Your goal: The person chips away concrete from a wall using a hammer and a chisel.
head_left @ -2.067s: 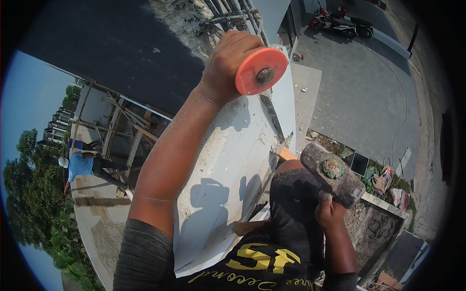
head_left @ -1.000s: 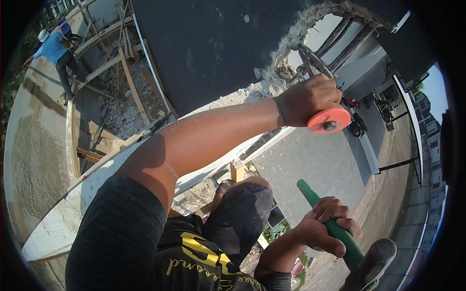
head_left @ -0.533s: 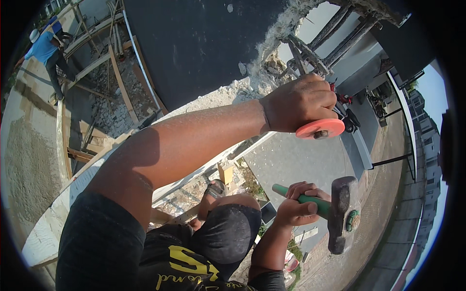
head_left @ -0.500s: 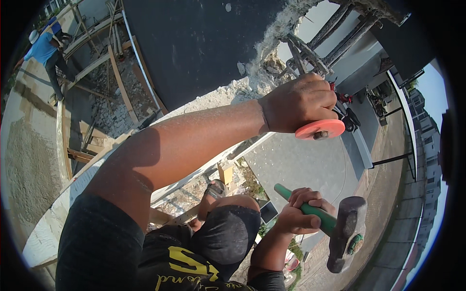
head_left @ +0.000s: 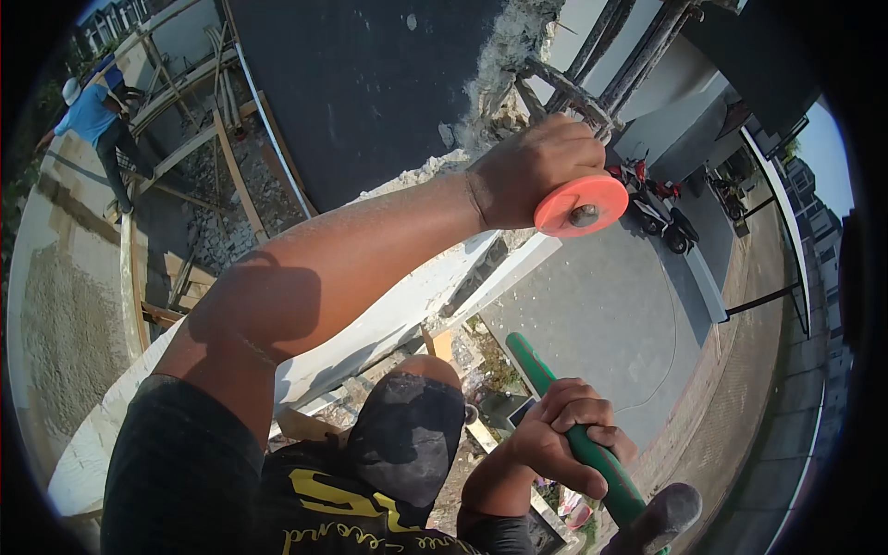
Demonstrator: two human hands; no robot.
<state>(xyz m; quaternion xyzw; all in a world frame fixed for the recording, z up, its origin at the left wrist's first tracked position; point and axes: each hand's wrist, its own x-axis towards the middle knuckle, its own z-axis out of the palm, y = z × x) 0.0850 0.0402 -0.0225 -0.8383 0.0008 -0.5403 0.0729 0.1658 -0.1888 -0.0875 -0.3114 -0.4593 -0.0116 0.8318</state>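
Observation:
My left hand (head_left: 532, 165) grips a chisel with a round orange hand guard (head_left: 564, 215), its metal end cap facing me. It is held at the broken, crumbly concrete edge (head_left: 499, 92) beside exposed rusty bars (head_left: 590, 100); the chisel's tip is hidden. At lower right my right hand (head_left: 569, 430) is closed round the green handle (head_left: 532, 361) of a heavy hammer, below and apart from the chisel. The hammer's dark head (head_left: 664, 518) is partly out of frame at the bottom. My knee (head_left: 407, 416) is bent beneath my left arm.
A dark slab (head_left: 342, 83) lies beyond the edge. At left a co-worker in blue (head_left: 92, 116) is on a ledge among timber framing (head_left: 231, 171) over rubble, with another person behind. Far below at right are motorbikes (head_left: 657, 213) on paving (head_left: 601, 314).
My left hand with the chisel has shifted slightly up and left in the view. The hammer has moved down, its head dropping toward the lower edge; my grip is unchanged.

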